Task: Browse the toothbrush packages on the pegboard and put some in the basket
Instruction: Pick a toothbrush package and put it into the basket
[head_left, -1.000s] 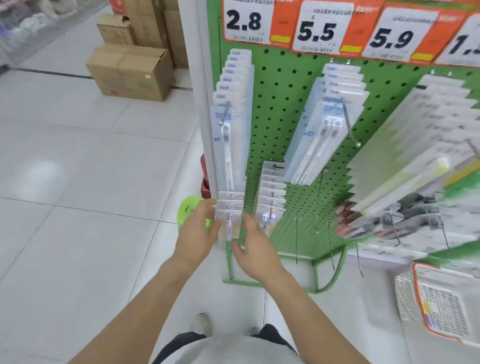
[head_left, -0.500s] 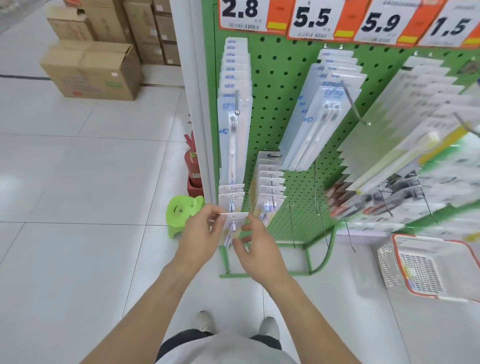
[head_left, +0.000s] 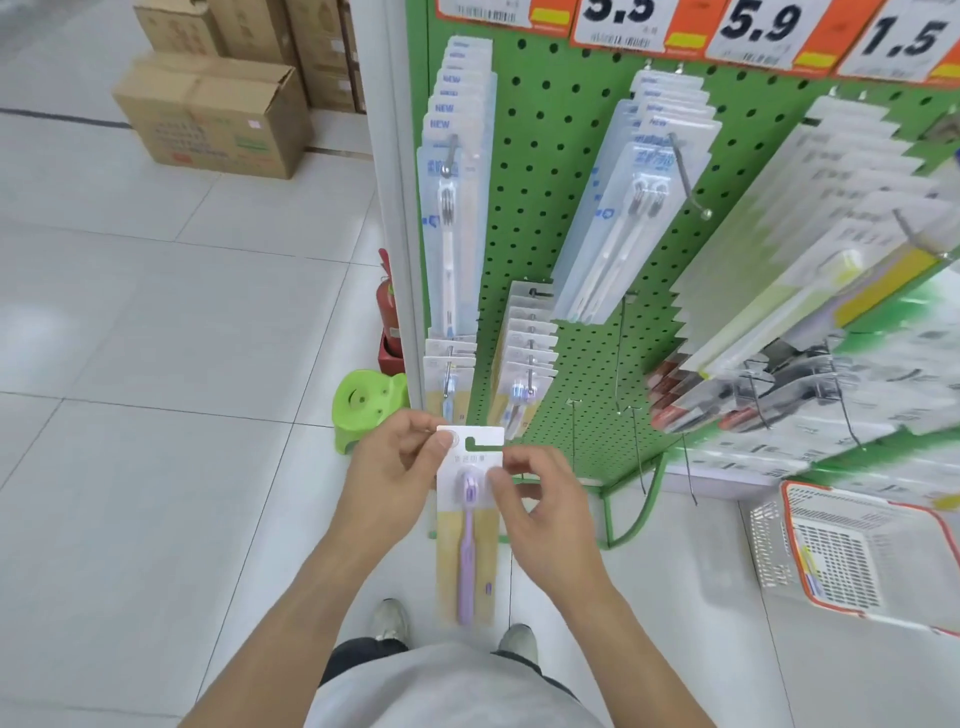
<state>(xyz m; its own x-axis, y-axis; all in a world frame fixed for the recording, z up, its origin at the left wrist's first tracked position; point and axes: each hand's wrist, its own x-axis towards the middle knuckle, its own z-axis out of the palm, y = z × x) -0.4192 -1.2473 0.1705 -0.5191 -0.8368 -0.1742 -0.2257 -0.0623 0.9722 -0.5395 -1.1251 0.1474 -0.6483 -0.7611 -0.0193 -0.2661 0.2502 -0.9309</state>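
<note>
A purple toothbrush package (head_left: 470, 540) hangs free of the pegboard (head_left: 535, 171), held upright in front of me. My left hand (head_left: 389, 478) pinches its top left corner. My right hand (head_left: 545, 499) pinches its right edge beside the brush head. More packages of the same kind hang on two low hooks (head_left: 449, 364) just behind. Taller white toothbrush packs (head_left: 452, 208) fill the upper hooks. The white basket with an orange rim (head_left: 779, 540) stands on the floor at the lower right.
A green plastic stool (head_left: 363, 405) and a red fire extinguisher (head_left: 387, 312) sit left of the rack's white post. Cardboard boxes (head_left: 213, 119) are stacked at the far left. Bare metal hooks (head_left: 636, 447) stick out low on the board. My shoes (head_left: 392, 621) are below.
The purple toothbrush package has come off its low hook and moved toward me in both hands. The view has dropped and the basket shows more fully.
</note>
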